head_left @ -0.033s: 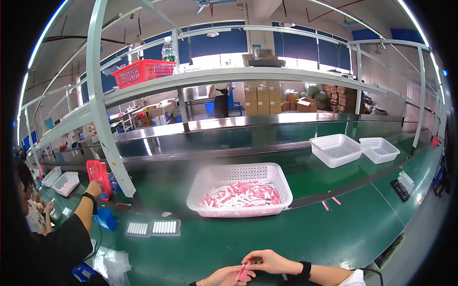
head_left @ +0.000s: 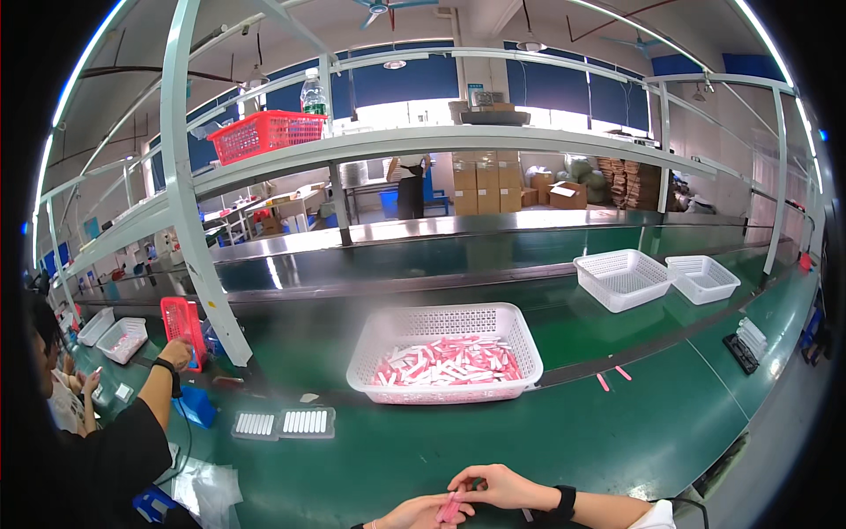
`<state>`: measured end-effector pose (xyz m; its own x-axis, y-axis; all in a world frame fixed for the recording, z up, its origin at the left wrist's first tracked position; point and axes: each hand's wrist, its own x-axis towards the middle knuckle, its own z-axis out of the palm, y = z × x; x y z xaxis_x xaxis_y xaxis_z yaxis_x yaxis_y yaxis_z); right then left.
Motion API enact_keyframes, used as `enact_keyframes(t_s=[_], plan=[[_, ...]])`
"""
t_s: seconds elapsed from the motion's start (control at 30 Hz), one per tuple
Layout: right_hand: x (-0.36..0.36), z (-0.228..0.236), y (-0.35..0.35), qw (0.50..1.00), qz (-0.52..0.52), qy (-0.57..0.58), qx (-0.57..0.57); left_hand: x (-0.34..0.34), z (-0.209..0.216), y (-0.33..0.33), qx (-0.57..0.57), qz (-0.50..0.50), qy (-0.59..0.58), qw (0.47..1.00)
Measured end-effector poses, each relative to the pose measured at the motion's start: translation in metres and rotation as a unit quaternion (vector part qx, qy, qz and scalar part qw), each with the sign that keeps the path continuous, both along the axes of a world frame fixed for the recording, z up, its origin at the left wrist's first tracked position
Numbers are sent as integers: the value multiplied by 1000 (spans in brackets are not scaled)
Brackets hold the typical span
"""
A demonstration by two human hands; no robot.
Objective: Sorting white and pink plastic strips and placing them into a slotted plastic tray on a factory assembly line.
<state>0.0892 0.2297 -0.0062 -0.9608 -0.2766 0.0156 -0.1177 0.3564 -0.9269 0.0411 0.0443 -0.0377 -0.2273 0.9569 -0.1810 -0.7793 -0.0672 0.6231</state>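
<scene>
Near the front edge of the table my left hand [head_left: 411,514] is closed around a few small pink sticks [head_left: 450,509]. My right hand [head_left: 502,487] reaches over from the right, its thumb and fingers pinching at the upper ends of these sticks. Their exact kind cannot be made out. Beyond my hands stands a white perforated basket [head_left: 444,397], holding a heap of similar pink and white pieces [head_left: 448,361]. Left of it lie two clear trays [head_left: 307,423] with white sticks in rows.
Two white baskets [head_left: 624,282] stand at the right. Two pink sticks [head_left: 623,373] and a small dark-based holder [head_left: 742,351] lie closer. At the left, a co-worker's hand [head_left: 176,354] touches a red basket [head_left: 181,319]; clear plastic bags [head_left: 204,489] lie below. A metal post [head_left: 198,220] rises there.
</scene>
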Motion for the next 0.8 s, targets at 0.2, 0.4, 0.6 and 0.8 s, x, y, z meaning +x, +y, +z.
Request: enact_keyframes(t_s=[0.2, 0.4, 0.6, 0.8], plan=[[1, 1, -1, 1000, 6, 14, 19, 3, 1, -3, -8, -18, 31, 999], [4, -2, -5, 996, 23, 51, 66, 2, -8, -5, 36, -36, -16, 999], [9, 4, -3, 991, 29, 112, 74, -4, -6, -6, 12, -112, 42, 993], [13, 28, 0, 991, 97, 57, 76, -10, 20, -2, 43, -239, 210, 947]])
